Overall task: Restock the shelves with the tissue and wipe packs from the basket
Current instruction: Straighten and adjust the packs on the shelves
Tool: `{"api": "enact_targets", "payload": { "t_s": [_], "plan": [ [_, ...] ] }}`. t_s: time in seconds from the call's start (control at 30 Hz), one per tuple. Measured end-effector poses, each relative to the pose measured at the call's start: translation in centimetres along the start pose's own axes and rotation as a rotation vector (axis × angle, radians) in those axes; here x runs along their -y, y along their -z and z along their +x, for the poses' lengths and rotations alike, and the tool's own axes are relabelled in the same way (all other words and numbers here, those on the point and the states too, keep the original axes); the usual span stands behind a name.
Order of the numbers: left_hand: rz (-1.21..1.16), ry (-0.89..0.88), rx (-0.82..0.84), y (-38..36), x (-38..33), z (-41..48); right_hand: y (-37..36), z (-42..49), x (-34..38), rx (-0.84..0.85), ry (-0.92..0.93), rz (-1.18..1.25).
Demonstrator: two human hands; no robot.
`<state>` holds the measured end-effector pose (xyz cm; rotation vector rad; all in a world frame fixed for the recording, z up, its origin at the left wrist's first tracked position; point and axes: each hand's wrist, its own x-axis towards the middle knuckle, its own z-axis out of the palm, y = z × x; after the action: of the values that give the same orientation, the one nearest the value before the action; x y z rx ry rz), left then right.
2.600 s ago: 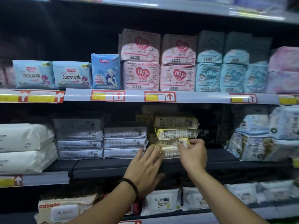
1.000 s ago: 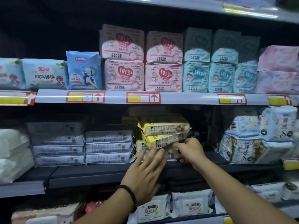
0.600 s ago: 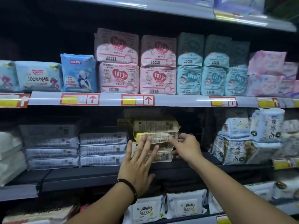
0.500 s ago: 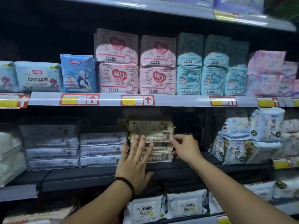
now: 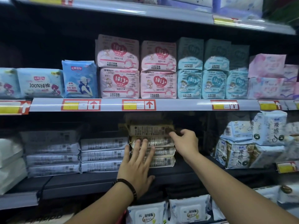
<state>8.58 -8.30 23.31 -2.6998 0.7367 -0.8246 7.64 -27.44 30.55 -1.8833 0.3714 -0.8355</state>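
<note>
Pressing left hand [image 5: 137,164], fingers spread, flat on front of yellow wipe pack stack [image 5: 163,152], four high, middle shelf [image 5: 97,180]. Pinching top pack [image 5: 150,130] right end with right hand [image 5: 186,143]. Grey stack [image 5: 103,155] of three just left.

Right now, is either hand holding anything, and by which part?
The right hand pinches the top beige wipe pack at its right end; the left hand only presses the stack.
</note>
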Motion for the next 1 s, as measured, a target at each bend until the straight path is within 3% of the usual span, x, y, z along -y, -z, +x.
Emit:
{"api": "enact_targets", "payload": {
  "t_s": [0.27, 0.37, 0.53, 0.77, 1.0],
  "plan": [
    [0.023, 0.018, -0.159, 0.8, 0.6, 1.0, -0.1, 2.1, 0.0, -0.017, -0.075, -0.069],
    [0.039, -0.016, -0.146, 1.1, 0.6, 2.5, -0.4, 1.6, -0.9, 0.070, -0.124, 0.096],
    [0.048, -0.055, -0.123, 0.9, 0.1, 4.1, -1.6, -0.3, -3.8, 0.321, -0.362, 0.422],
    [0.085, -0.072, -0.088, 0.1, 0.8, 5.2, -4.2, -1.1, -4.1, 0.426, -0.337, 0.549],
    [0.071, -0.072, -0.021, -0.5, 1.0, 5.5, -3.7, -1.8, -2.7, 0.391, -0.316, 0.588]
  ]
}}
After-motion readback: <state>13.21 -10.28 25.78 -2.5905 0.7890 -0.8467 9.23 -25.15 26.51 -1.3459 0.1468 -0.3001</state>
